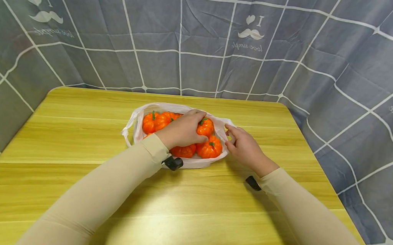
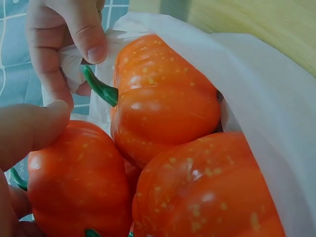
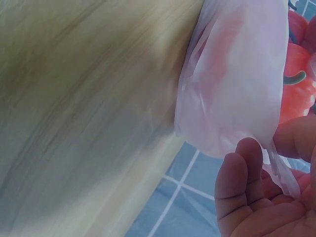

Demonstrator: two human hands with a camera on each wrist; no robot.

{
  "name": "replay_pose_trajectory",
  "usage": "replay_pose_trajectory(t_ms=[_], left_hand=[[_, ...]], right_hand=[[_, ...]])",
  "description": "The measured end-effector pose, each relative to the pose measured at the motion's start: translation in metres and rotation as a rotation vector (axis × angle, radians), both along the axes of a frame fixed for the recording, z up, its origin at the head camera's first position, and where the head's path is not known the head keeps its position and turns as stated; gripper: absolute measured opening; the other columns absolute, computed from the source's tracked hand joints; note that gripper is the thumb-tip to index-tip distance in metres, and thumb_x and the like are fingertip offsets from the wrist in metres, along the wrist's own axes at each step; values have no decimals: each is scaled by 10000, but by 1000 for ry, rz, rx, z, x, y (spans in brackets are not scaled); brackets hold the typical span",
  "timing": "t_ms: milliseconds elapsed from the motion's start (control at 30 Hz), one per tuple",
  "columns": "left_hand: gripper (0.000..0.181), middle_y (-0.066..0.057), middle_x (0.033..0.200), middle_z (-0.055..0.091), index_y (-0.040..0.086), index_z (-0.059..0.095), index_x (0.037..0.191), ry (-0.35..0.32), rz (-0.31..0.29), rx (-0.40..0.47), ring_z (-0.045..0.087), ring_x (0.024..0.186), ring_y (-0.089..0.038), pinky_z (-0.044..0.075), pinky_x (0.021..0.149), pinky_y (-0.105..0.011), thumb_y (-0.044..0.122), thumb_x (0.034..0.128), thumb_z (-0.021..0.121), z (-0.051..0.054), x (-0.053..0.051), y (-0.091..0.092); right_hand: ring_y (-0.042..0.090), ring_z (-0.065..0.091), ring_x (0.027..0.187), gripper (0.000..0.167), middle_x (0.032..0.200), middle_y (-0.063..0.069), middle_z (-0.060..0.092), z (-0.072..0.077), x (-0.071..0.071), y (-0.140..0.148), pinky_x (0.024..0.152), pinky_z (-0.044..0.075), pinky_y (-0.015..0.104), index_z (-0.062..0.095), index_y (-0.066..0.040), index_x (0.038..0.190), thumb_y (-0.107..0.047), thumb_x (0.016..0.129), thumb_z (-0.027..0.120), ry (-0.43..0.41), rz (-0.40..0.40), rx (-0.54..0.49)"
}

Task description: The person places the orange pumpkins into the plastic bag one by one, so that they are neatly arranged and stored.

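Note:
Several small glossy orange pumpkins [image 1: 209, 147] with green stems lie in a white plastic bag [image 1: 196, 164], whose mouth is spread open upward. My left hand [image 1: 184, 130] reaches into the bag from above and grips a pumpkin [image 2: 79, 177], thumb on its top and fingers down its far side. In the head view that hand partly covers the pumpkins below it. At the bag's right end, my right hand [image 1: 244, 147] pinches the edge of the plastic [image 3: 281, 175] between thumb and fingers.
The bag rests on a yellow wood-grain table [image 1: 175, 221], nearer its back edge. A grey curtain [image 1: 203, 34] with white grid lines hangs behind and along both sides. A loose bag handle [image 1: 125, 133] sticks out at the left end.

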State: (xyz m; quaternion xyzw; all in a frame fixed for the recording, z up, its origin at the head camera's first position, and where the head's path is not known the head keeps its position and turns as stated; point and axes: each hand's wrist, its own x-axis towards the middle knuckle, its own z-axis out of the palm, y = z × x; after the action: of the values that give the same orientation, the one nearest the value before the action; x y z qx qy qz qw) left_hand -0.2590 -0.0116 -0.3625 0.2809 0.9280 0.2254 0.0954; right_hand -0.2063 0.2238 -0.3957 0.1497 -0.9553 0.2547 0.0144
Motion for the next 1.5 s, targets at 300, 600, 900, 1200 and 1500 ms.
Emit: replay_pose_trajectory(t_ms=[300, 600, 900, 1200, 1500], left_hand=[[897, -143, 1689, 355, 56, 336, 1642, -26, -9, 0, 408, 1533, -322, 344, 1267, -459, 369, 931, 784, 3, -1, -2], [925, -137, 1696, 349, 58, 328, 1647, -33, -14, 3, 374, 1554, -317, 324, 1277, -462, 379, 919, 800, 4, -3, -4], [951, -130, 1696, 354, 79, 316, 1655, -45, 3, 38, 375, 1553, -321, 324, 1277, -473, 363, 902, 823, 9, 0, -10], [924, -146, 1676, 386, 67, 314, 1653, -31, -2, 11, 406, 1536, -322, 340, 1269, -464, 305, 915, 816, 13, 2, -13], [903, -146, 1666, 399, 65, 329, 1646, -21, -1, 9, 414, 1529, -326, 343, 1267, -470, 292, 915, 809, 12, 1, -14]], right_hand=[[222, 605, 839, 604, 1315, 209, 649, 0, 1, 1, 761, 530, 343, 456, 51, 1548, -73, 998, 674, -6, 1, 0], [225, 599, 839, 607, 1308, 206, 651, -1, 1, 1, 759, 524, 338, 460, 56, 1545, -63, 991, 680, -3, 1, -5], [220, 596, 838, 607, 1315, 196, 650, -1, 2, 1, 756, 525, 333, 456, 49, 1548, -71, 995, 675, -7, -3, -7], [220, 592, 833, 605, 1313, 210, 648, -1, 1, 1, 750, 523, 332, 452, 54, 1548, -59, 995, 671, 4, 0, -1], [217, 587, 817, 606, 1308, 202, 653, 0, 3, 0, 737, 517, 322, 461, 50, 1545, -58, 990, 678, 5, -2, -7]])
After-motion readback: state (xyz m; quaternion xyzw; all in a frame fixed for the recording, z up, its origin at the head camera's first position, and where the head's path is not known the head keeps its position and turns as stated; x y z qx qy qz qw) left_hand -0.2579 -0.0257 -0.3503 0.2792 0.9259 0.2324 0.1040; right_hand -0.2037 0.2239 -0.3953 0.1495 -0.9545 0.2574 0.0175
